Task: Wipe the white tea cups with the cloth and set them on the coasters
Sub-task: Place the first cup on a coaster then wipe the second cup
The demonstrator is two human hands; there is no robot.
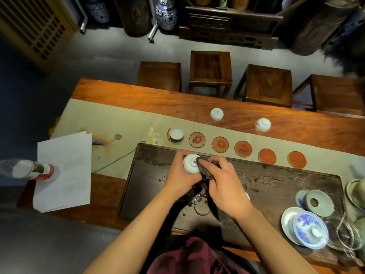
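Observation:
My left hand (180,177) grips a white tea cup (191,164) with its foot turned toward me, over the dark tea tray (286,182). My right hand (225,184) presses a dark cloth (205,169) against the cup's side. A row of round red coasters runs along the runner; the leftmost coaster (171,137) carries an upright white cup (176,132), and the second coaster (197,139) and those to its right are bare. Two more white cups stand upside down further back, one (216,114) on the runner's edge and one (263,124) to its right.
A gaiwan with blue pattern (308,231), a celadon lid (319,202) and glassware sit at the tray's right end. White paper (63,171) and a lying bottle (33,170) are at the left. Wooden stools (210,70) stand beyond the table's far edge.

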